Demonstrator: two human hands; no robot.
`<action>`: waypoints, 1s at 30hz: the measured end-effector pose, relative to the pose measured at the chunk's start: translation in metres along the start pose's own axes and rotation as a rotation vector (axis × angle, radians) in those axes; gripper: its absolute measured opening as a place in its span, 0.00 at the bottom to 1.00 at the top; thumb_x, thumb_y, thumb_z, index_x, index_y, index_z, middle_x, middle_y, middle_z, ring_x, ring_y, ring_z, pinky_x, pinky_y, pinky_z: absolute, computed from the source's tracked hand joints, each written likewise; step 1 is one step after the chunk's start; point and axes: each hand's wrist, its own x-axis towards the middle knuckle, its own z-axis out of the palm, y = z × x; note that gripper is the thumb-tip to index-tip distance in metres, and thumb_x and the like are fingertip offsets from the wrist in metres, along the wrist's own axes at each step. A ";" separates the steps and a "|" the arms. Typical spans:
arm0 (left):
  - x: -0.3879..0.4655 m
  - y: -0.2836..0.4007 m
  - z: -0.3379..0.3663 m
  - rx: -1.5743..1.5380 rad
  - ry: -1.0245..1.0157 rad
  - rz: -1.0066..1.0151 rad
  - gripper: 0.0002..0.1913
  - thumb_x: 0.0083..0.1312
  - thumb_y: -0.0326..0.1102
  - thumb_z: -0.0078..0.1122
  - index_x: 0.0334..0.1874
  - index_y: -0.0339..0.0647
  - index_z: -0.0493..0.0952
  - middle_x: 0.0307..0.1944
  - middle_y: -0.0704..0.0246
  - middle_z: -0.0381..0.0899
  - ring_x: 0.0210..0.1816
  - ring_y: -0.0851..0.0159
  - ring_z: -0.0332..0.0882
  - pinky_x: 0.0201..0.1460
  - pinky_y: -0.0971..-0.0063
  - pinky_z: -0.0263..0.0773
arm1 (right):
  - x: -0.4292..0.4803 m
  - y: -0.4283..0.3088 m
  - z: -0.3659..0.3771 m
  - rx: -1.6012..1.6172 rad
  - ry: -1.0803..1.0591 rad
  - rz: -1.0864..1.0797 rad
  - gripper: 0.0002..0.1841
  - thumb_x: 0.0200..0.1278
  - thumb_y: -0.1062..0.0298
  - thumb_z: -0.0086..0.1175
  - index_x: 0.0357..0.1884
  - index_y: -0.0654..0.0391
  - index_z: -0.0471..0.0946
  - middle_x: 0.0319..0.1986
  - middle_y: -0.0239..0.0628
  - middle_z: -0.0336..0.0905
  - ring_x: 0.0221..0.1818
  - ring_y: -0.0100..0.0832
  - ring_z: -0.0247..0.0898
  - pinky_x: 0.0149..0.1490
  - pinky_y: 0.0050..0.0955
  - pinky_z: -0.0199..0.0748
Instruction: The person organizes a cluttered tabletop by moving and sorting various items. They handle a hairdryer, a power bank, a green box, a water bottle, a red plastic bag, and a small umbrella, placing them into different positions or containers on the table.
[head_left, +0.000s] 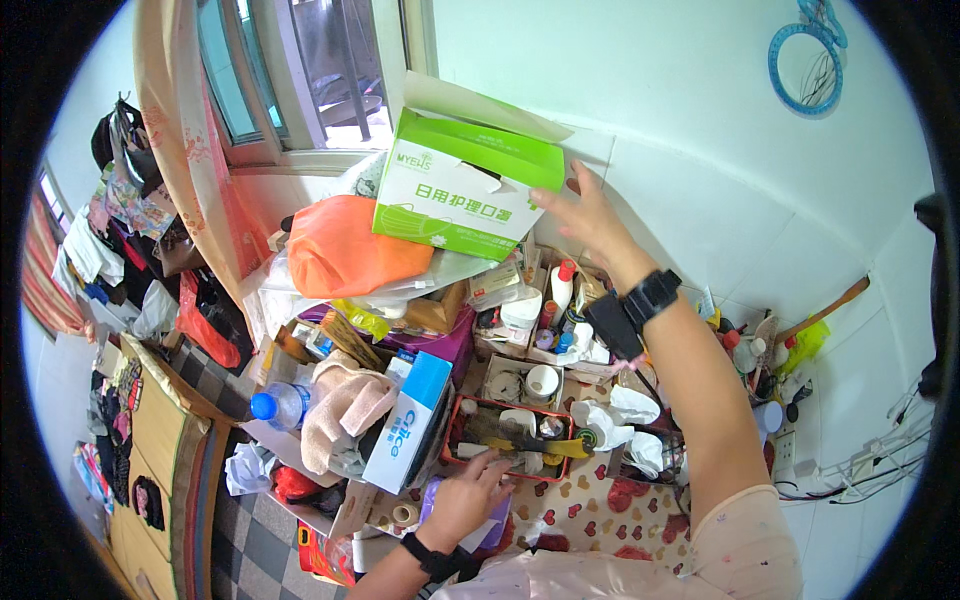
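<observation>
My right hand (592, 217) is raised at the right side of a green and white face mask box (457, 187), its thumb and fingers apart. The thumb overlaps the box's front edge; whether it touches is unclear. Tilted on a heap, the box has its top flap (487, 109) up. Below it bulges an orange plastic bag (352, 247). Lower down, my left hand (469, 499) hovers by the near edge of a red-rimmed basket (448, 450), fingers spread and holding nothing visible. A yellow and black handled tool (551, 447) lies across that basket among small items.
Left of the basket, a carton holds a blue-capped bottle (283, 405), a pink cloth (341, 409) and a blue and white box (409, 424). Bottles (561, 281) crowd an organizer behind. Crumpled tissues (615, 420) lie at right. Cables (855, 480) run along the wall.
</observation>
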 end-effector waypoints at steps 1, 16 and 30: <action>-0.002 0.001 -0.007 -0.057 0.019 0.009 0.17 0.62 0.40 0.68 0.51 0.44 0.81 0.47 0.64 0.84 0.39 0.55 0.85 0.37 0.66 0.81 | 0.008 -0.003 0.001 0.137 -0.038 0.068 0.44 0.64 0.55 0.66 0.75 0.61 0.55 0.66 0.51 0.65 0.61 0.40 0.71 0.59 0.42 0.74; -0.002 0.065 -0.116 -0.315 0.165 0.191 0.12 0.56 0.28 0.72 0.43 0.37 0.84 0.43 0.59 0.86 0.44 0.56 0.85 0.45 0.68 0.81 | -0.074 -0.009 0.022 0.014 0.180 -0.569 0.13 0.65 0.75 0.60 0.51 0.63 0.77 0.50 0.43 0.80 0.59 0.36 0.75 0.56 0.34 0.76; 0.123 0.064 -0.229 0.747 0.526 0.302 0.24 0.57 0.28 0.64 0.58 0.48 0.76 0.53 0.63 0.76 0.45 0.58 0.82 0.44 0.67 0.78 | -0.122 0.002 0.026 -0.349 0.151 -0.942 0.15 0.52 0.77 0.61 0.43 0.56 0.74 0.54 0.47 0.70 0.66 0.62 0.61 0.67 0.56 0.65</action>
